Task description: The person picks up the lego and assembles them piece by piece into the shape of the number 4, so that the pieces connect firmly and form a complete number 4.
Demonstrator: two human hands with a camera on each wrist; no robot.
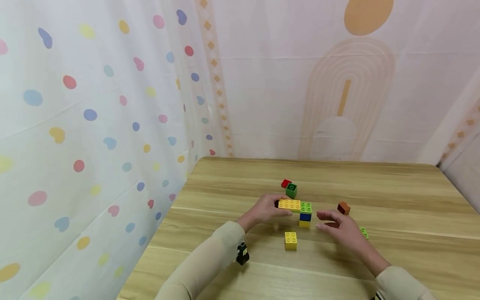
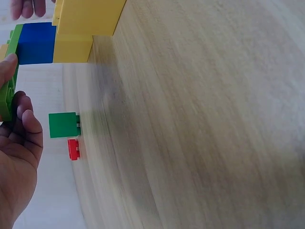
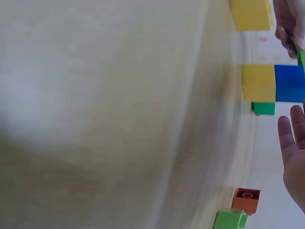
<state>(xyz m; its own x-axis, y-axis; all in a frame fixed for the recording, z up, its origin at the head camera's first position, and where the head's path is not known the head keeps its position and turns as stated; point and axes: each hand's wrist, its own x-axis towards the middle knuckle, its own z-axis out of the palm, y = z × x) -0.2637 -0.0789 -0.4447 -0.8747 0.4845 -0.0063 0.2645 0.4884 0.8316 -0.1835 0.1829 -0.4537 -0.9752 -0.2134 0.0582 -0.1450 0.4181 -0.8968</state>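
Observation:
My left hand [image 1: 268, 208] pinches the overhanging left end of a toy brick structure. Its base is a yellow brick [image 1: 304, 223] with a blue brick [image 1: 305, 217] on it. A lime green piece [image 2: 9, 98] lies across the blue brick, and a long orange-yellow studded brick [image 1: 289, 204] sits at the top left. The left thumb and fingers are on the green piece's overhang. Just right of the structure, my right hand [image 1: 343, 229] hovers with fingers extended, apart from it and holding nothing. A loose yellow brick [image 1: 290, 241] stands in front of the structure.
Behind the structure lie a dark green brick [image 1: 291, 190] and a red piece [image 1: 286, 183]. A brown-orange brick [image 1: 343, 208] and a lime green brick [image 1: 364, 232] are near the right hand. A black printed piece [image 1: 243, 253] is beside the left forearm. Curtains border the wooden table [image 1: 393, 187].

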